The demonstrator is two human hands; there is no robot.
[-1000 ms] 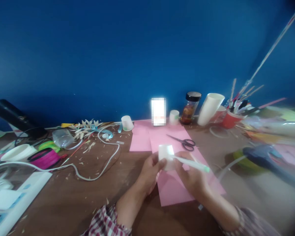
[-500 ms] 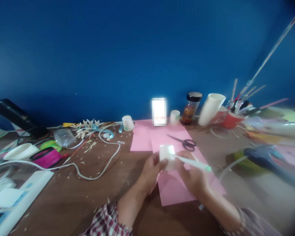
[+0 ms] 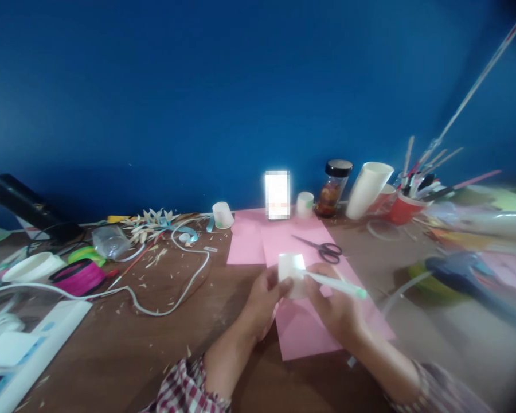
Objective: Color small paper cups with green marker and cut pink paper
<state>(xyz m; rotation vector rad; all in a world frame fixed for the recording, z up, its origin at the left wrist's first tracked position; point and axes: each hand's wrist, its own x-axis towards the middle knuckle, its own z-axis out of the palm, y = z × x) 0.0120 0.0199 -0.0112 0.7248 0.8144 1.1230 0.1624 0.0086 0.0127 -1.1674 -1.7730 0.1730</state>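
Observation:
My left hand is closed around a small white paper cup, holding it upside down above a pink paper sheet. My right hand grips a white pen with a green end, its tip resting against the cup's side. Black scissors lie on the pink sheet just beyond the cup.
Along the blue wall stand small white cups, a black-lidded jar, a tall white cup and a red cup of brushes. A white cable, magenta spool and wood shavings lie left. A glue gun lies right.

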